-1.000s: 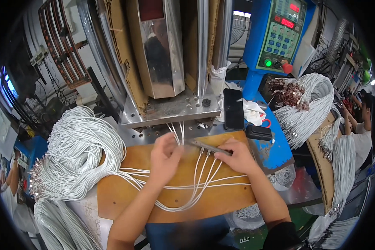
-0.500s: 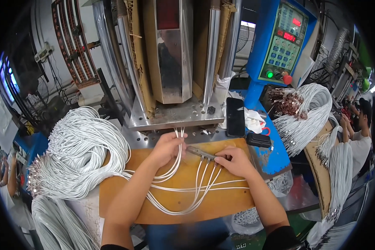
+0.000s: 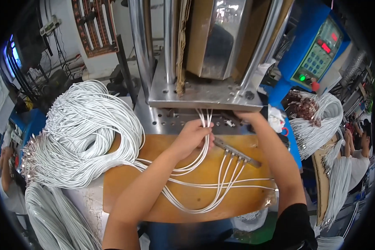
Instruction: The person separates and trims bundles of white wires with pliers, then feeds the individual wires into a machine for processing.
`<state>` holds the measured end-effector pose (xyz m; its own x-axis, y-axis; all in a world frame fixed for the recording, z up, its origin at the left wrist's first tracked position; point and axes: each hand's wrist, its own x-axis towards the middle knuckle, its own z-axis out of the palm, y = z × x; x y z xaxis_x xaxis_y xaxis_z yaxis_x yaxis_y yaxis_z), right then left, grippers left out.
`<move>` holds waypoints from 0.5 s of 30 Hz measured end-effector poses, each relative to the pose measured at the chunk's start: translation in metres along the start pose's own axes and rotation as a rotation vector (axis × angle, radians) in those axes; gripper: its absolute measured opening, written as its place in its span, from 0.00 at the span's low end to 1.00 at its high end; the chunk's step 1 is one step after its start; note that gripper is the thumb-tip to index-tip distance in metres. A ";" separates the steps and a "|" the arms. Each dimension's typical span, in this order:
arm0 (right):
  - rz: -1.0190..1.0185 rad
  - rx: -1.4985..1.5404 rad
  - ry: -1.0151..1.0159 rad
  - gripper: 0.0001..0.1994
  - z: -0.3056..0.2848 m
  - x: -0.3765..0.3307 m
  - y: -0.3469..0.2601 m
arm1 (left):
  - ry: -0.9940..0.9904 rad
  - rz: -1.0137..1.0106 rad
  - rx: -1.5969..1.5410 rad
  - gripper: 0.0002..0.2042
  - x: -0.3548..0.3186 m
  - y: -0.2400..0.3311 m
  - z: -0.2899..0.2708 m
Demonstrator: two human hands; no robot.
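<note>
Grips white cables (image 3: pixel 203 119) in the left hand (image 3: pixel 196 136), leading under the press (image 3: pixel 204 103); has the right hand (image 3: pixel 246 116) partly beneath — cannot tell its grip — and a metal bar (image 3: pixel 238 153) on the brown board (image 3: pixel 123 185).

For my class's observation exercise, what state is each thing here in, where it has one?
Left grip, closed around white cables
White cables, bent, far ends hidden under press plate
Right grip, partly under press plate; open or shut unclear
Metal bar, lying on brown mat, cables attached
Green button, lit
Red displays, lit
Large cable bundle, coiled
</note>
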<state>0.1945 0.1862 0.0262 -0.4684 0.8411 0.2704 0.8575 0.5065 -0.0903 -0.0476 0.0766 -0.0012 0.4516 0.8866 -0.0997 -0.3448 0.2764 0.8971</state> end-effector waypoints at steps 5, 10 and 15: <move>0.197 1.262 0.305 0.18 0.071 0.035 0.051 | -0.026 0.021 -0.130 0.11 0.006 0.008 0.005; 0.126 0.047 0.214 0.19 0.054 0.038 -0.032 | 0.096 -0.037 -0.197 0.11 -0.011 0.008 -0.013; 0.181 0.535 0.303 0.18 0.076 0.033 0.066 | -0.036 -0.019 -0.228 0.10 0.013 0.010 0.009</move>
<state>0.2195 0.2620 -0.0432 -0.1783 0.8709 0.4580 0.6556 0.4522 -0.6047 -0.0377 0.0873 0.0102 0.4877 0.8676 -0.0969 -0.5106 0.3735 0.7744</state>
